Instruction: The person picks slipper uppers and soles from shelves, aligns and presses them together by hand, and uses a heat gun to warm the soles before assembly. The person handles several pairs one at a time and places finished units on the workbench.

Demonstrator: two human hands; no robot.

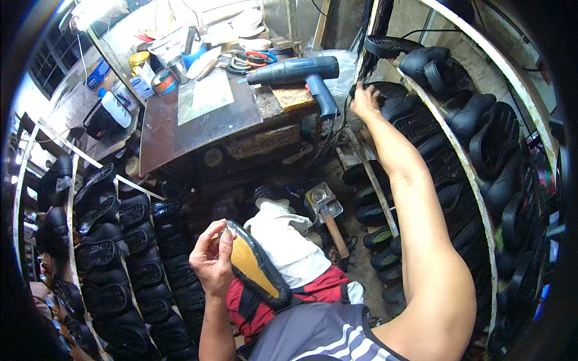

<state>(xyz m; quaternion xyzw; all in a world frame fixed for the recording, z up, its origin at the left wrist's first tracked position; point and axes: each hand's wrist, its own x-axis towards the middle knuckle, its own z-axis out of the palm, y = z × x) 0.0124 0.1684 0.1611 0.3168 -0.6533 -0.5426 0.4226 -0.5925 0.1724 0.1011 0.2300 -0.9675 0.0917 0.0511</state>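
A cluttered wooden workbench (198, 114) with a dark metal top stands ahead, a window (51, 57) letting daylight in at far left. Curved white racks (463, 162) of black shoes flank both sides above a dim, littered floor (355, 265).

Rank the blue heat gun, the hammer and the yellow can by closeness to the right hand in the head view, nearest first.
From the right hand:
1. Blue heat gun, just left on the workbench.
2. Hammer, below on the floor.
3. Yellow can, far left at the bench's back.

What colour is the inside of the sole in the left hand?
Mustard yellow with a black rim, on the sole, head view.
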